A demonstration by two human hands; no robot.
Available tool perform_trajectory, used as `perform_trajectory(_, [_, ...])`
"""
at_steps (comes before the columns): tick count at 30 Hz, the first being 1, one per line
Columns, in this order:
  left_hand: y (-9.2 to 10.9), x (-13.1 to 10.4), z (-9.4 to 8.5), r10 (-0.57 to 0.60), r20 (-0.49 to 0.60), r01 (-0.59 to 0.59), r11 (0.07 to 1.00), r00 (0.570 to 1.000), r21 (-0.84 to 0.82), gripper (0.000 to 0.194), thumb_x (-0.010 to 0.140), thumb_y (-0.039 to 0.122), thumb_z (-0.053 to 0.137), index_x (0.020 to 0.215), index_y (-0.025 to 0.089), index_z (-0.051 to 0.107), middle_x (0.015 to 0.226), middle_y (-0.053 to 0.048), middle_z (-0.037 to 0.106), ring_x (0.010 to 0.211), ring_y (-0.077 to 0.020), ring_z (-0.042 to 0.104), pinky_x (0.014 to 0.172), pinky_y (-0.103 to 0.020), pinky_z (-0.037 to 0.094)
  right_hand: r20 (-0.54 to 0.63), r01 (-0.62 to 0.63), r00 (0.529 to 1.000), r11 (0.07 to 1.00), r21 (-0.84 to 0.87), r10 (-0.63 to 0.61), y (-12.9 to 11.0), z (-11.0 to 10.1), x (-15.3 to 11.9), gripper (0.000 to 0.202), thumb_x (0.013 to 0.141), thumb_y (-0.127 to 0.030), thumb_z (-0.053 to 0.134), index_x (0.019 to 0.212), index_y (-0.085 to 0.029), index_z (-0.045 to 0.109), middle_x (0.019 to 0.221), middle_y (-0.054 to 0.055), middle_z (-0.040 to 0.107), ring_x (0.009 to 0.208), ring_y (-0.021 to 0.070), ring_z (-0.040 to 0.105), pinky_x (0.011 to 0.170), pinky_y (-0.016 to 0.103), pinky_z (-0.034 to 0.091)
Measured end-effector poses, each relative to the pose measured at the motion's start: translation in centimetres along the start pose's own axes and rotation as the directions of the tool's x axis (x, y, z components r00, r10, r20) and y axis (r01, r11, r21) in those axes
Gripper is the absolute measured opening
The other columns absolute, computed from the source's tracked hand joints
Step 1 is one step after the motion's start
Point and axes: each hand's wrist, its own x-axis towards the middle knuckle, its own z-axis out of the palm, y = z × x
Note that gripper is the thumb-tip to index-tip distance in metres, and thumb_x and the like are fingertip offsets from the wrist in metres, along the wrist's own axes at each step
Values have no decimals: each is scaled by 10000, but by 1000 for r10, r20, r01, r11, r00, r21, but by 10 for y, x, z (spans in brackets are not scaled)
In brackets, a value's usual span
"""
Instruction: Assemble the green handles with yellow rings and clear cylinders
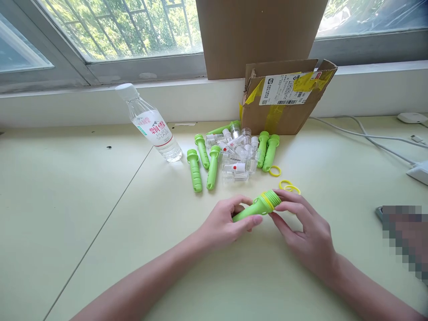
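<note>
1. Green handle [256, 207] is held just above the near part of the table [100, 200], its threaded end pointing right and away.
2. Left hand [224, 221] is clamped on the handle's narrower shank, thumb along the near side.
3. Right hand [309, 234] has its thumb and fingertips closed about the threaded end; whether they press on the threads or on the ring, I cannot tell.
4. Yellow ring [266, 201] circles the handle at the base of the threads. The step in hand looks like seating it; the next move seems to call for a firm left grip and light, even right-hand pressure around the neck.
5. Loose yellow rings [285, 180] lie just beyond the right hand, two overlapping and one farther off.
6. Other green handles [194, 171] flank a heap of clear tubes [251, 162], some with white labels; one more handle lies behind.
7. Water bottle [152, 127] is left of the heap.
8. Cardboard box [284, 111], taped and labelled, sits behind everything on the right.
</note>
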Motion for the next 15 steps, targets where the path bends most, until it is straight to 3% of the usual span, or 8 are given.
perform_trajectory(3, [-1, 0, 1, -18, -32, 17, 1000, 999, -24, 409, 734, 450, 728, 963, 214, 486, 570, 84, 502, 441, -65, 441, 400, -162, 341, -11, 17, 1000, 1000, 9, -17, -1, 0, 0, 290, 754, 28, 648, 943, -178, 572, 1119, 123, 652, 1007, 199, 656, 923, 365, 541])
perform_trajectory(8, [-1, 0, 2, -25, -39, 23, 997, 999, -73, 287, 799, 418, 666, 905, 194, 522, 622, 51, 555, 477, -79, 512, 435, -185, 429, -16, 25, 1000, 1000, 11, -24, -1, -1, 1, 290, 743, 41, 657, 939, -160, 583, 1107, 134, 656, 1002, 197, 654, 917, 345, 540])
perform_trajectory(15, [0, 0, 0, 29, 12, -29, 999, 1000, -25, 261, 887, 417, 554, 919, 161, 587, 775, -7, 623, 576, -84, 566, 484, -181, 401, -13, 19, 1000, 1000, 6, -19, 0, -1, 1, 272, 746, 39, 660, 927, -151, 588, 1095, 132, 661, 998, 182, 650, 913, 316, 534])
